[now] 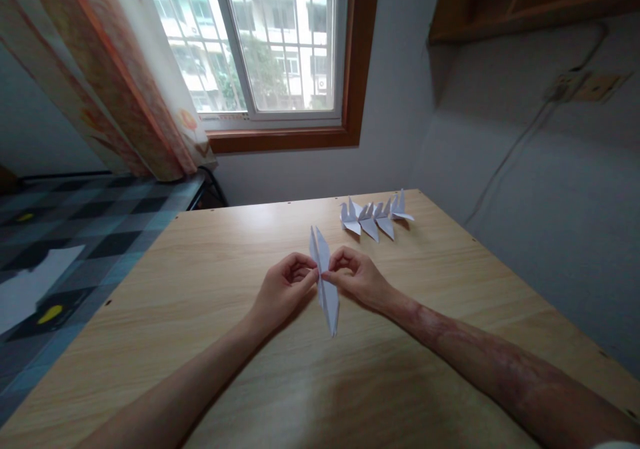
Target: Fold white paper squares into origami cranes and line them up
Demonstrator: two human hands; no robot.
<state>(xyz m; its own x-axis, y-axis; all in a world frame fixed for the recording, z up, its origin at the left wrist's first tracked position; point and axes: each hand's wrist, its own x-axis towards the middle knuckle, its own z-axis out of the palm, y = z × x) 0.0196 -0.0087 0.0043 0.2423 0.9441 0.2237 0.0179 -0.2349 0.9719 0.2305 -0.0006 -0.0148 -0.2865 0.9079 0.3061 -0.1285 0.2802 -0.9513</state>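
Note:
Between my two hands is a folded sheet of white paper (327,295), long and narrow, with pointed ends and a split at its far tip. My left hand (290,282) pinches its middle from the left with thumb and forefinger. From the right, my right hand (357,275) pinches the same middle part, its fingertips close to those of the left. Beyond the right hand, several white folded paper cranes (375,219) stand in a row near the table's far edge.
The light wooden table (240,389) spreads under both arms. To the left lies a checked cloth surface (95,235) with white paper sheets (37,282) on it. A window (290,49) and an orange-patterned curtain (125,69) are behind; a cable (510,155) hangs on the right wall.

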